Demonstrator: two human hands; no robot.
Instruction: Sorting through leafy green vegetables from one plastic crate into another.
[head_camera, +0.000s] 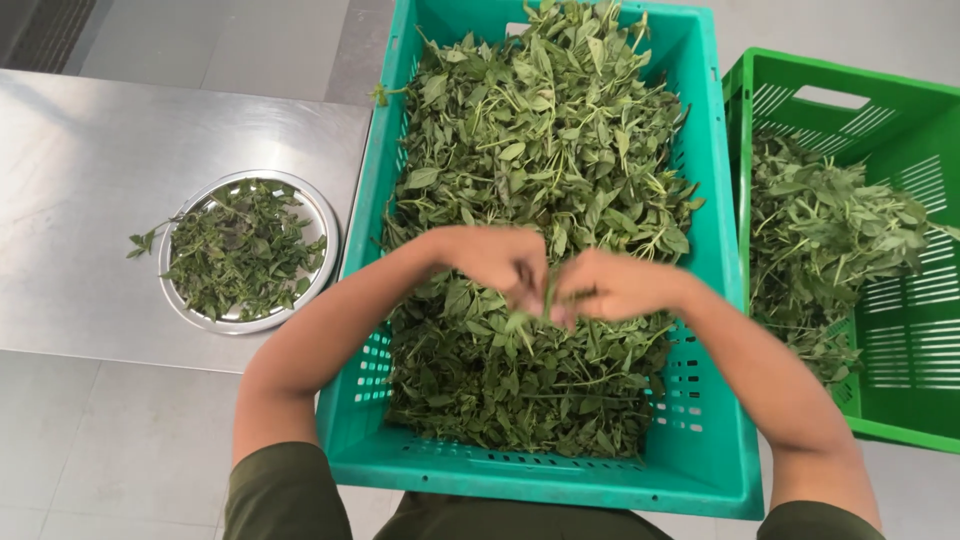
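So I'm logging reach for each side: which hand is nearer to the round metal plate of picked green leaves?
Left. The left hand is over the teal plastic crate, on the side toward the round metal plate. The right hand is beside it, farther from the plate.

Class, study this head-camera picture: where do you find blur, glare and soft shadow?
Head view: the left hand and right hand are motion-blurred over the teal crate; pale, diffuse glare spreads across the steel table; the leaves on the round metal plate stay sharp; shadows are soft, the light even.
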